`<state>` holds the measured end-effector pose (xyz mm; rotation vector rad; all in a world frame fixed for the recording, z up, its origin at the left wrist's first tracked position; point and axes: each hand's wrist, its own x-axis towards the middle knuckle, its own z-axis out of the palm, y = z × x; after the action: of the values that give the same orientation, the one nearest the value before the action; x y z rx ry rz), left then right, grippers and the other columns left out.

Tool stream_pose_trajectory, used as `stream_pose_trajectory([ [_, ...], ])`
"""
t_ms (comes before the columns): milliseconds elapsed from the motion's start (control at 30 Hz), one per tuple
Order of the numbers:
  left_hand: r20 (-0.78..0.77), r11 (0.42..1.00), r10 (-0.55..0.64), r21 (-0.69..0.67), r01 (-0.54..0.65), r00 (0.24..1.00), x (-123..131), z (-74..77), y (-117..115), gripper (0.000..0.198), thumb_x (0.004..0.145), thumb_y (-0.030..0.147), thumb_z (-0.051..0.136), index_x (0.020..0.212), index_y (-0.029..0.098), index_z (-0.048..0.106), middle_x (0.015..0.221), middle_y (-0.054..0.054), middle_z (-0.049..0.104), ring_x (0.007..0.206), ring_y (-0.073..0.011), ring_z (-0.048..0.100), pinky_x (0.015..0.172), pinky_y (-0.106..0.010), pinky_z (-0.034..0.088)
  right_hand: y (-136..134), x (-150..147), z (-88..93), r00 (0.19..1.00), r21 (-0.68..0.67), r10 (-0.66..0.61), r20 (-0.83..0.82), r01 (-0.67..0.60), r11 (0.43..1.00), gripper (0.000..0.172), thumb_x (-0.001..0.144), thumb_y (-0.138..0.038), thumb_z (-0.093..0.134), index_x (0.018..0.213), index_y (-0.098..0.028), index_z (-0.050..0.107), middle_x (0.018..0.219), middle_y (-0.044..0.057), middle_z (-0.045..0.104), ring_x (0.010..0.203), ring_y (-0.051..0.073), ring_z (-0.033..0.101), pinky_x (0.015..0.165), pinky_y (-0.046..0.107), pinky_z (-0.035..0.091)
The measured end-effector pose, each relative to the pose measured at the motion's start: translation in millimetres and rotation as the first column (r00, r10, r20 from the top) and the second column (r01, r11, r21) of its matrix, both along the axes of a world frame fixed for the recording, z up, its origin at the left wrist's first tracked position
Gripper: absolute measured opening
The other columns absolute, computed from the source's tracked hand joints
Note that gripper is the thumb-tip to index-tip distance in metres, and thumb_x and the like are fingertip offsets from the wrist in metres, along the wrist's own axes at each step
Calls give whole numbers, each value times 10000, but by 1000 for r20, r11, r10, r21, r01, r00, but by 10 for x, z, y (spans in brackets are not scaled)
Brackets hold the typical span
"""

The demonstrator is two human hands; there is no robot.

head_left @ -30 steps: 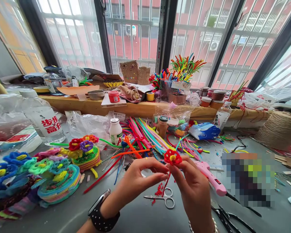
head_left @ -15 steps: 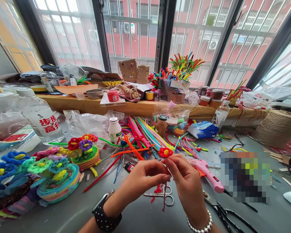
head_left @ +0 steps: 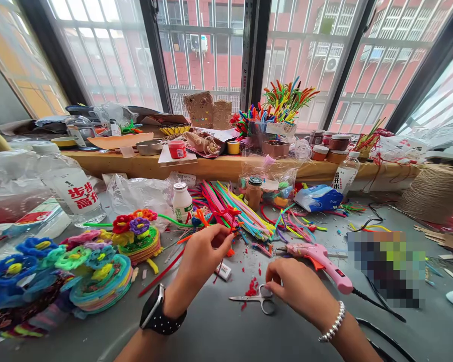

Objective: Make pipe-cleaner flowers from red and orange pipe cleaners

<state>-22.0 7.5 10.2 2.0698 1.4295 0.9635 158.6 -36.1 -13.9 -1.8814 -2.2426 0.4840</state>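
Left hand (head_left: 202, 259) has its thumb and fingertips pinched together on a thin dark red stem (head_left: 218, 271), and the red flower (head_left: 232, 214) on top of it sits just above the fingertips. Flower's small and bright red, turned so I mostly get its edge, and it kinda blends into the pipe cleaners (head_left: 243, 216) behind it. Can't make out the petals or the middle. The stem pokes out under the hand and slants down, passing right by a little white block (head_left: 224, 272) on the table (head_left: 196, 334).

Right hand (head_left: 300, 286) is lower, well apart from the left, fingers curled at the ring handles of the small silver scissors (head_left: 245, 299). Can't tell if it's actually gripping them or just touching. Scissors lie flat, blades pointing left, with red fluff (head_left: 252, 289) scattered around them.

Further out, a pink glue gun (head_left: 335, 274) lies just beyond the right hand. Way over on the left there's a pile of fuzzy flowers, blue ones (head_left: 38, 246) included, plus a stacked pastel disc (head_left: 103, 289).
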Motion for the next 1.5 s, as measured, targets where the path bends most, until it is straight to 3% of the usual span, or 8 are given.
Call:
stream_pose_trajectory([
  [133, -237, 996, 42, 92, -20, 971, -26, -47, 13, 183, 754, 295, 406, 683, 184, 532, 594, -2, 594, 558, -135, 527, 523, -224, 351, -58, -13, -57, 998, -84, 57, 39, -53, 995, 100, 630, -199, 583, 723, -217, 615, 664, 0, 638, 659, 168, 571, 514, 219, 311],
  [433, -570, 974, -184, 3, 226, 801, -4, -151, 8, 127, 744, 199, 388, 679, 193, 497, 621, -17, 604, 564, -159, 541, 480, -225, 295, -140, -107, -151, 967, -116, 115, 227, -91, 989, 234, 622, -97, 447, 797, -163, 587, 748, 83, 661, 691, 232, 608, 502, 246, 321],
  [700, -610, 962, -253, -74, 263, 751, 32, -196, 3, 100, 682, 140, 404, 682, 195, 487, 719, -43, 606, 682, -199, 570, 553, -246, 353, -154, -46, -100, 974, -112, 122, 193, -101, 989, 204, 615, -127, 463, 740, -183, 615, 726, 67, 662, 678, 224, 603, 502, 245, 319],
  [900, -621, 979, -201, -98, 179, 758, -86, -197, 38, 112, 654, 129, 401, 616, 189, 488, 611, -30, 576, 574, -183, 545, 482, -239, 316, -130, 63, -78, 982, -93, 114, 148, -101, 991, 172, 643, -158, 506, 730, -232, 633, 684, 26, 653, 671, 197, 584, 522, 236, 317],
  [1000, -462, 991, -133, -62, 117, 877, -110, -121, 51, 107, 687, 165, 401, 614, 187, 475, 591, -5, 555, 543, -145, 509, 488, -230, 318, -114, 86, -49, 991, 9, 63, 116, -64, 998, 102, 667, -171, 516, 705, -206, 604, 641, 13, 628, 617, 171, 564, 511, 230, 316],
  [1133, 45, 998, -15, -53, 17, 999, -65, 16, 37, 154, 760, 280, 387, 657, 176, 435, 615, 7, 536, 550, -116, 478, 515, -225, 351, -101, 72, 28, 998, 213, -8, -68, 22, 977, 50, 706, -206, 512, 684, -186, 552, 580, -12, 565, 545, 136, 515, 502, 223, 329],
  [1300, 512, 921, -85, -286, 263, 855, 9, 85, -19, 169, 755, 312, 447, 692, 155, 448, 678, 5, 556, 598, -105, 519, 583, -234, 399, -115, 8, 48, 894, 220, -36, -447, 149, 964, 148, 743, -303, 488, 676, -186, 552, 495, -37, 458, 468, 117, 427, 451, 219, 305],
  [1500, 607, 863, -46, -375, 337, 793, 104, 72, -93, 176, 704, 299, 538, 669, 129, 507, 631, 11, 545, 593, -93, 495, 575, -210, 389, -136, -190, -42, 502, 29, -64, -863, 175, 984, 298, 686, -437, 530, 584, -179, 419, 515, -56, 355, 464, 82, 340, 423, 193, 293],
])
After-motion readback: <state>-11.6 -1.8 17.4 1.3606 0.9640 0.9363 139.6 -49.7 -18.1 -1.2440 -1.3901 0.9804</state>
